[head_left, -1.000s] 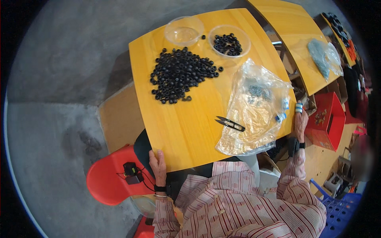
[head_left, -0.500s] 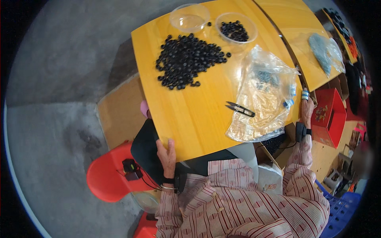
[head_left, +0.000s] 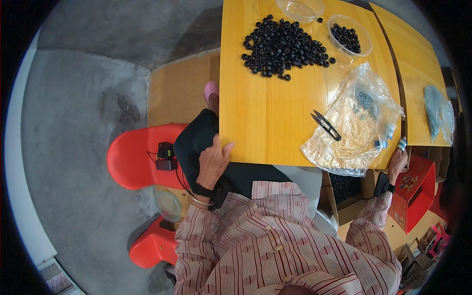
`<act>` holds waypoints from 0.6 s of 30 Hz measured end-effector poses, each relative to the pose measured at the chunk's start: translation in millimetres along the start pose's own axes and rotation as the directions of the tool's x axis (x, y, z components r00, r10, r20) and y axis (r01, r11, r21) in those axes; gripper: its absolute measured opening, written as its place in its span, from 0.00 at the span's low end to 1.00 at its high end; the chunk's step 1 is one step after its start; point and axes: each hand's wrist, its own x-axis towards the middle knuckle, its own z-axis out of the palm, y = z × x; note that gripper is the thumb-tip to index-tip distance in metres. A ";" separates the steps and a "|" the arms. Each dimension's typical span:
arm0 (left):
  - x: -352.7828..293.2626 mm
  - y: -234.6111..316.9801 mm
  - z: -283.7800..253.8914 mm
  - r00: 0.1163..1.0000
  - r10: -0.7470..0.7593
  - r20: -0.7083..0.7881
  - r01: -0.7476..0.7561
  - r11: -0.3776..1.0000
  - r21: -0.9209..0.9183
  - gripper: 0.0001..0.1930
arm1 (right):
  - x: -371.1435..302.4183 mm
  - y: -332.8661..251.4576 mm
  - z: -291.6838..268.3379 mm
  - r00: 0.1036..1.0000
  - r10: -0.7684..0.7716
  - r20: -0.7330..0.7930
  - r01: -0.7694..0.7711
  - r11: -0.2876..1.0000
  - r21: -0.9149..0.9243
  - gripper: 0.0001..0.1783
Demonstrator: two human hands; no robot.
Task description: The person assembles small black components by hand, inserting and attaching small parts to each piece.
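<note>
At the near left corner of the yellow table (head_left: 265, 128), my left hand (head_left: 213, 161) grips the edge, its thumb near the top. My right hand (head_left: 398, 162), with a white-and-blue wrap on one finger, is closed round the near right edge; some fingertips are hidden. Between them lies a crumpled clear plastic bag (head_left: 344, 142) holding small grey-green pieces. Black thread snips (head_left: 326, 125) rest at the bag's left side. Farther off are a heap of black beads (head_left: 285, 48), a clear bowl (head_left: 366, 49) with more beads, and another clear bowl (head_left: 302, 11).
A second yellow table (head_left: 415, 64) with a bag of grey-green pieces (head_left: 432, 113) adjoins on the right. Below it stand a red box (head_left: 413, 191) and a cardboard box (head_left: 351, 211) of dark pieces. Red stools (head_left: 132, 157) stand at left, one carrying a small black device (head_left: 165, 155).
The table and everything on it have shifted right and slightly up in view, and appear turned. Both hands keep hold of the table edges.
</note>
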 end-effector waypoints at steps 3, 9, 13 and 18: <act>-8.9 -2.8 4.2 0.998 0.044 -0.042 -0.045 0.999 -0.007 0.27 | -9.1 -16.6 3.9 0.989 -0.057 -0.134 0.048 0.996 -0.071 0.32; -14.1 5.8 -0.3 1.000 0.002 -0.013 -0.001 0.994 0.114 0.29 | -22.2 -40.5 -6.5 0.991 -0.073 -0.109 0.062 0.993 -0.101 0.33; -10.9 10.0 -6.0 0.994 -0.015 0.110 -0.009 0.976 0.216 0.31 | -26.2 -52.9 -9.9 0.997 -0.010 -0.082 0.005 0.998 -0.069 0.33; -13.4 20.0 -10.1 0.991 -0.070 0.118 0.040 0.971 0.237 0.31 | -24.9 -48.4 -8.6 0.996 -0.059 -0.061 0.053 0.993 -0.106 0.30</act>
